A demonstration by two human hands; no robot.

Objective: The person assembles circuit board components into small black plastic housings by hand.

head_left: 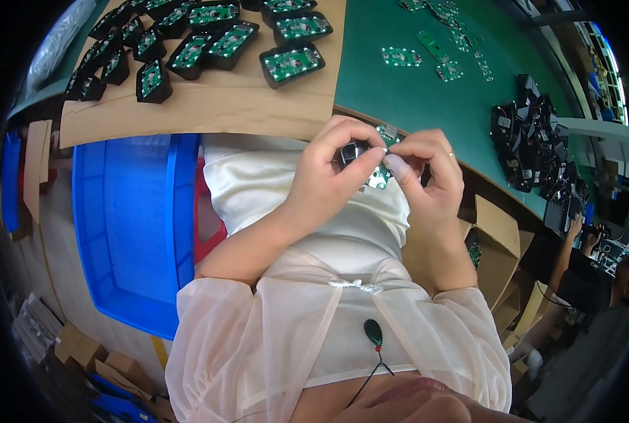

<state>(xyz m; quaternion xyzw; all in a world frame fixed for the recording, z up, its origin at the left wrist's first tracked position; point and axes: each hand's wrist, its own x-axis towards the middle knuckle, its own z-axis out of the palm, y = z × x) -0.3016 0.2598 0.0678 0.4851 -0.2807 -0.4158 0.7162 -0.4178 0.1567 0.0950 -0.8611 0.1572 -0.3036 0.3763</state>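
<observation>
Both hands meet above my lap, close to the table's front edge. My left hand (339,158) is closed around a small black housing (352,151), whose shiny dark end shows between thumb and forefinger. A green circuit board (379,178) with silver parts shows between the two hands, partly covered by the fingers. My right hand (431,169) pinches at the board's edge with thumb and forefinger; the thumb has a pale covering on its tip. Whether the board is seated in the housing cannot be made out.
Black housings with green boards (293,63) stand on the cardboard sheet (258,116) at left. Loose circuit boards (402,57) lie on the green tabletop (378,92). A heap of black housings (533,137) is at right, near another person (586,271). A blue crate (127,211) stands below the table.
</observation>
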